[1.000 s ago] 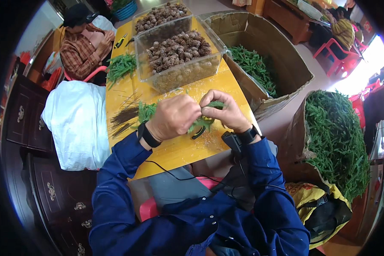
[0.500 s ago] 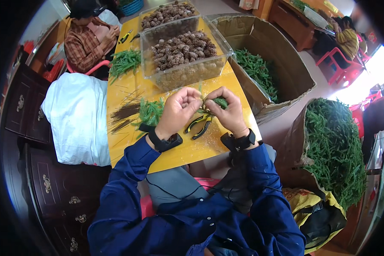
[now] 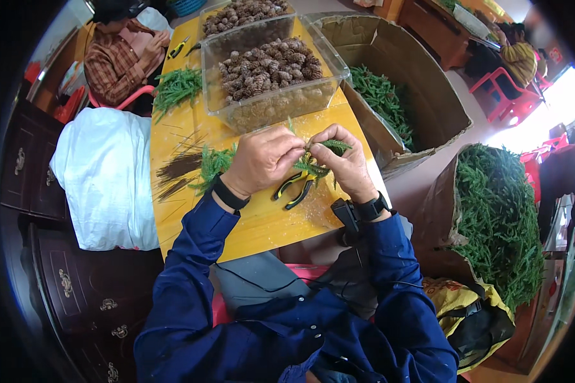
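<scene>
Over the yellow table my right hand (image 3: pixel 346 163) pinches a green artificial pine sprig (image 3: pixel 334 146) between thumb and fingers. More needles of it stick out below the fingertips. My left hand (image 3: pixel 263 161) is closed beside it, back of the hand up, fingertips meeting the right ones; what they grip is hidden. Under the hands lie yellow-and-black pliers (image 3: pixel 294 189), handles spread. Left of my left hand are loose green sprigs (image 3: pixel 214 167) and a bundle of thin brown wires (image 3: pixel 179 167).
A clear plastic bin of pine cones (image 3: pixel 271 70) stands just beyond my hands, another (image 3: pixel 244 16) behind it. Large cardboard boxes (image 3: pixel 428 121) with greenery flank the right side. A white sack (image 3: pixel 108 182) sits left. A person in a plaid shirt (image 3: pixel 112 67) sits far left.
My left hand has rolled over, so its back now faces up and its fingers are hidden more. The sprig at my right fingertips shows more of its needles. The view has shifted slightly.
</scene>
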Demonstrator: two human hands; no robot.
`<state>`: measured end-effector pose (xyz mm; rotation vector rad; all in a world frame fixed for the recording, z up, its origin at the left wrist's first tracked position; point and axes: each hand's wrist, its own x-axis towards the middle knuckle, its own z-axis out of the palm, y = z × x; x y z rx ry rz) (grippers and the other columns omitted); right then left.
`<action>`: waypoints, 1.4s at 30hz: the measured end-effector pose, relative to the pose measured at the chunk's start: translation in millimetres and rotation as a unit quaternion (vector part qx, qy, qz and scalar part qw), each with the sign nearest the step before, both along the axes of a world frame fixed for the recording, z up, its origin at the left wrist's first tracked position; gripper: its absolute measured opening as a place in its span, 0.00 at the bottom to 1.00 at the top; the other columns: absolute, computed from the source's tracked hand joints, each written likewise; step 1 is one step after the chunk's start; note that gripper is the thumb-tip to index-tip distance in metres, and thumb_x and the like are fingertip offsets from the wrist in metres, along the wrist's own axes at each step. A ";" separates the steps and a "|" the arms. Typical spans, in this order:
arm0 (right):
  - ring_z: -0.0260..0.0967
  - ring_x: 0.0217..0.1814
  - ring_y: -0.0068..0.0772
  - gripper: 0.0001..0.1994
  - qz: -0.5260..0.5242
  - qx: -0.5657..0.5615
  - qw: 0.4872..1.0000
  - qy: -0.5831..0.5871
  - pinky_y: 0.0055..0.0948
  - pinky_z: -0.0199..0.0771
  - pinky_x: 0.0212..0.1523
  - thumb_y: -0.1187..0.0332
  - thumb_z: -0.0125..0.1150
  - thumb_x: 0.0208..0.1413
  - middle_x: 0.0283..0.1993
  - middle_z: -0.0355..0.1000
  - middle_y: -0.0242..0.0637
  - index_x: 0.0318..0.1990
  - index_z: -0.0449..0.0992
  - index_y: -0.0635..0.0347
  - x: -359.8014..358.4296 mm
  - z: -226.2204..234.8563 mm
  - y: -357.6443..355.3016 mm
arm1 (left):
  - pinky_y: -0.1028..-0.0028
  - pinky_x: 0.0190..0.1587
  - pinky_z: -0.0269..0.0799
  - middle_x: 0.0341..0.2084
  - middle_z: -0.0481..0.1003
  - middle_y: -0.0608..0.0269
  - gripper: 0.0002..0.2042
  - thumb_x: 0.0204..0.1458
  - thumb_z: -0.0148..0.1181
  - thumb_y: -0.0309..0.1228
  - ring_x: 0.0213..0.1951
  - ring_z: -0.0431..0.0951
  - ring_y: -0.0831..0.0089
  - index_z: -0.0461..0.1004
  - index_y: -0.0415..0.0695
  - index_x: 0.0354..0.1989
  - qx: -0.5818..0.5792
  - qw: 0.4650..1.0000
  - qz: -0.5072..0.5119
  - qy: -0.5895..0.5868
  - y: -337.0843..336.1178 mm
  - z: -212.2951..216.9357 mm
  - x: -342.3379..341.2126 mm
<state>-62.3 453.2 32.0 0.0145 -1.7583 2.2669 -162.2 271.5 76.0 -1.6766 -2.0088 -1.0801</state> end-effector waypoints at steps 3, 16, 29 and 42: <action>0.70 0.38 0.17 0.06 -0.030 0.083 0.995 0.043 0.19 0.72 0.41 0.77 0.65 0.58 0.39 0.75 0.29 0.40 0.74 0.60 -0.9 1.4 -0.3 | 0.77 0.29 0.70 0.26 0.77 0.64 0.03 0.52 0.66 0.22 0.26 0.76 0.77 0.78 0.38 0.33 -0.009 0.974 0.003 -0.226 -0.4 -6.4 -0.5; 0.73 0.41 0.23 0.06 -0.101 0.295 0.943 0.119 0.23 0.74 0.46 0.79 0.64 0.56 0.39 0.76 0.31 0.39 0.73 0.63 0.1 15.7 2.3 | 0.84 0.29 0.63 0.24 0.71 0.74 0.02 0.58 0.62 0.26 0.27 0.68 0.88 0.77 0.41 0.34 0.011 0.714 -0.094 -0.694 9.9 -30.0 -14.8; 0.66 0.30 0.14 0.05 0.000 -0.051 0.997 -0.064 0.16 0.65 0.34 0.72 0.62 0.58 0.37 0.76 0.32 0.39 0.73 0.58 -1.9 10.5 11.0 | 0.73 0.30 0.73 0.31 0.77 0.63 0.09 0.47 0.66 0.16 0.29 0.78 0.72 0.78 0.42 0.35 0.039 0.993 -0.053 -0.098 13.8 -4.0 -11.4; 0.74 0.36 0.21 0.04 -0.077 0.179 0.981 0.021 0.21 0.74 0.42 0.75 0.62 0.58 0.38 0.78 0.33 0.38 0.73 0.62 -3.0 11.1 5.5 | 0.76 0.26 0.69 0.24 0.75 0.67 0.04 0.48 0.65 0.23 0.24 0.74 0.80 0.78 0.41 0.33 -0.004 0.980 0.006 -0.198 13.3 -9.6 -4.2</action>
